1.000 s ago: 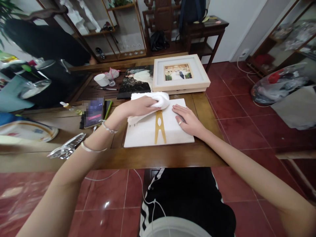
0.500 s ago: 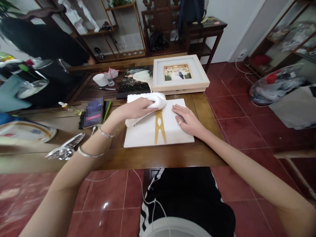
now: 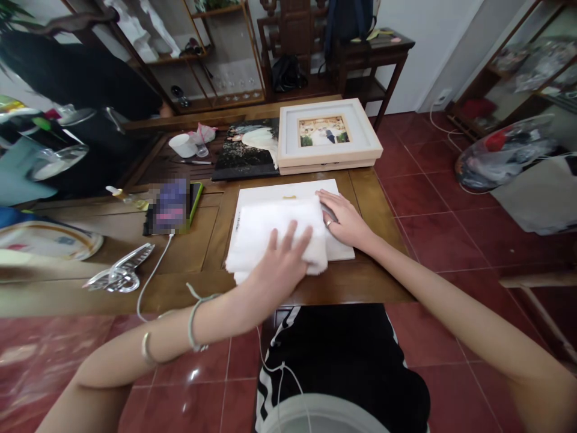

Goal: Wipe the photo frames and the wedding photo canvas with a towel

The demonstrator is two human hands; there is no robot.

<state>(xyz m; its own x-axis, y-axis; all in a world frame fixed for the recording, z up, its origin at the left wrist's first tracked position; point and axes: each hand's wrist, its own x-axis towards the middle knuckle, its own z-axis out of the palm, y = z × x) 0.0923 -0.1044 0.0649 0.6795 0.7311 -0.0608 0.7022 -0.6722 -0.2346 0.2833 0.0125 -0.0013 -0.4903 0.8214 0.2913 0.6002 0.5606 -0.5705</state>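
Observation:
A white flat board (image 3: 279, 193) with a gold clip shape lies on the wooden table (image 3: 369, 198) in front of me. A white cloth (image 3: 270, 228) is spread over most of the board. My left hand (image 3: 282, 260) presses flat on the cloth near the board's front edge, fingers stretched out. My right hand (image 3: 343, 218) rests flat on the board's right side, fingers extended, a ring on one finger. Only the tip of the gold shape (image 3: 289, 196) shows above the cloth.
A white framed photo (image 3: 325, 133) and a dark photo print (image 3: 250, 150) lie beyond the board. A phone (image 3: 170, 207) with a cable, a green phone, a white cup (image 3: 184, 145), a plate (image 3: 45, 240) and a clear plastic piece (image 3: 119, 273) sit to the left.
My left hand has dragged the cloth from the board's far edge toward me, so that it now covers the gold shape. My right hand has stayed on the board.

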